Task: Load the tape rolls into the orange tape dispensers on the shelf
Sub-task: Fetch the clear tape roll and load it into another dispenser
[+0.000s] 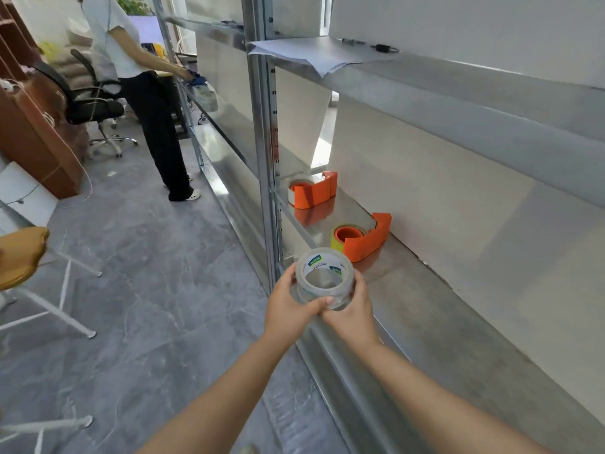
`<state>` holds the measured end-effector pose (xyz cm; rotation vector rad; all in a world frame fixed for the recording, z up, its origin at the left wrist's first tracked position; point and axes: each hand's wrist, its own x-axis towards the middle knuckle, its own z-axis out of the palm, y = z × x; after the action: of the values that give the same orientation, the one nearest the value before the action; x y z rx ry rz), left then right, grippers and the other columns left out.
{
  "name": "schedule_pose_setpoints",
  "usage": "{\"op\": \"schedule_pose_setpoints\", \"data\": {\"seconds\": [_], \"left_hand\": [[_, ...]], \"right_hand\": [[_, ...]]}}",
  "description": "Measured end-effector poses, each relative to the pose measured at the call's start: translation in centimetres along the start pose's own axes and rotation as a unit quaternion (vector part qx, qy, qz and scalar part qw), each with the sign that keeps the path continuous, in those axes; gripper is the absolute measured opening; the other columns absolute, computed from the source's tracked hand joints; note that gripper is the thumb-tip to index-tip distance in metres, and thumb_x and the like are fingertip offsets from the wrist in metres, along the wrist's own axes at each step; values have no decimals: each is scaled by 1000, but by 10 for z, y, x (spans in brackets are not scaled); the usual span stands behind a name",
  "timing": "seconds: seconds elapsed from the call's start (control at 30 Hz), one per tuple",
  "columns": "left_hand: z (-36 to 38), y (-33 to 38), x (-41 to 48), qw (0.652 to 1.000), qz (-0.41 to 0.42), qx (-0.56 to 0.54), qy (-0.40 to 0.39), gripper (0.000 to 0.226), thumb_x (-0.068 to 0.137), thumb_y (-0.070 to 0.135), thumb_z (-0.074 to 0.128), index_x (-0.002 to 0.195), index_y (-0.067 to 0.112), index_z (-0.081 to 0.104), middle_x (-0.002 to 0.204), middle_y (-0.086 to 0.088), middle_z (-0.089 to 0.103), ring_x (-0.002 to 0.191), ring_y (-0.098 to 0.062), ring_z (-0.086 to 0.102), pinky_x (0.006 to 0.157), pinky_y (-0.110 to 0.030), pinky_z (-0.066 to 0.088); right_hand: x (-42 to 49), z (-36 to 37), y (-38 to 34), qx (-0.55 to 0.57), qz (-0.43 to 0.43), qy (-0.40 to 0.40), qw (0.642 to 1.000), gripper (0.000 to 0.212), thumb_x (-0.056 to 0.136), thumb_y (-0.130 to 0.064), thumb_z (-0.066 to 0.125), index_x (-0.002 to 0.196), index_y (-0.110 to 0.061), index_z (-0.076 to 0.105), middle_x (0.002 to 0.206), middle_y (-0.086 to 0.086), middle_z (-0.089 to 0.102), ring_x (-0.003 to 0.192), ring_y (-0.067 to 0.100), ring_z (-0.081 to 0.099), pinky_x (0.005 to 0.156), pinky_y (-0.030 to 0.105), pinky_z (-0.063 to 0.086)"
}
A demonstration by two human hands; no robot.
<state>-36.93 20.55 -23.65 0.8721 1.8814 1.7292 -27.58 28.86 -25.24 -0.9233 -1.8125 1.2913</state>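
A clear tape roll point(324, 278) with a printed white core is held in both hands at the front edge of the metal shelf point(458, 322). My left hand point(289, 304) grips its left side, thumb across the front. My right hand point(352, 314) cups it from below and the right. Just beyond it on the shelf lies an orange tape dispenser point(365, 237) with a yellow roll in it. A second orange dispenser point(314, 191), holding a white roll, lies farther back near the upright post.
A steel upright point(266, 158) stands left of the dispensers. The upper shelf point(458, 93) overhangs, with paper and small items on it. Another person point(147, 103) works at the shelving farther down the aisle. An office chair point(95, 106) and white-legged stools point(23, 257) stand on the left.
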Motion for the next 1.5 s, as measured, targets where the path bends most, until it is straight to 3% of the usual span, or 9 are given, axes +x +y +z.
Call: {"op": "schedule_pose_setpoints", "data": {"seconds": [0.17, 0.37, 0.57, 0.7, 0.77, 0.83, 1.03, 1.27, 1.5], "left_hand": [[-51, -6, 78, 996, 23, 40, -79, 69, 53, 29, 87, 104, 57, 51, 106, 40, 60, 104, 19, 53, 79, 3, 38], [-88, -22, 153, 979, 31, 84, -181, 70, 54, 45, 82, 113, 58, 46, 121, 26, 59, 114, 12, 51, 92, -8, 40], [-81, -48, 214, 970, 29, 67, -232, 73, 61, 31, 85, 126, 30, 52, 124, 11, 62, 118, -4, 55, 103, -34, 44], [-66, -60, 258, 960, 28, 74, -267, 71, 59, 29, 86, 121, 40, 52, 120, 20, 63, 114, 5, 55, 95, -15, 44], [-55, -62, 278, 952, 38, 85, -293, 73, 60, 30, 85, 122, 44, 50, 119, 24, 62, 112, 10, 54, 90, -5, 41], [-44, -65, 295, 942, 39, 98, -318, 73, 60, 30, 85, 122, 42, 48, 119, 22, 61, 112, 9, 54, 90, -7, 42], [-15, -76, 323, 921, 33, 112, -371, 75, 59, 29, 82, 125, 37, 47, 118, 15, 62, 111, 0, 57, 92, -16, 47], [-10, -68, 332, 901, 50, 84, -422, 75, 63, 13, 80, 121, 39, 41, 124, 6, 58, 117, -6, 54, 103, -36, 46], [-37, -55, 344, 874, 199, 109, -430, 70, 79, 40, 68, 136, 47, 27, 143, 26, 35, 134, 3, 33, 111, -20, 31]], "right_hand": [[49, 66, -10, -11, 11, 54, 998, 89, 51, -13, 85, 127, -21, 39, 124, -2, 52, 114, 13, 54, 95, 28, 44], [84, 122, -5, -10, 57, 136, 989, 86, 50, -8, 85, 125, -12, 42, 118, 2, 53, 110, 17, 54, 89, 25, 42], [128, 142, 6, -13, 92, 164, 982, 96, 46, -20, 84, 129, -10, 39, 127, 10, 55, 116, 21, 55, 95, 30, 45], [161, 148, 17, -24, 85, 214, 973, 82, 51, -11, 81, 120, -23, 41, 117, 2, 55, 112, 16, 55, 95, 17, 42], [179, 148, 21, -37, 83, 244, 966, 79, 51, -8, 79, 121, -16, 43, 118, 7, 56, 112, 22, 55, 99, 35, 45], [192, 149, 25, -54, 93, 272, 956, 82, 53, -4, 77, 127, -6, 41, 122, 13, 55, 115, 26, 54, 99, 46, 45], [213, 150, 34, -56, 157, 305, 938, 94, 61, -5, 75, 140, -4, 25, 142, 16, 41, 132, 26, 40, 109, 45, 36], [221, 156, 29, -45, 155, 351, 922, 83, 60, -23, 76, 132, -13, 36, 124, 3, 55, 116, 10, 54, 103, 33, 44], [221, 171, 24, -84, 133, 392, 906, 78, 74, -9, 72, 139, -9, 29, 138, 11, 44, 130, 20, 42, 109, 44, 36]]}}
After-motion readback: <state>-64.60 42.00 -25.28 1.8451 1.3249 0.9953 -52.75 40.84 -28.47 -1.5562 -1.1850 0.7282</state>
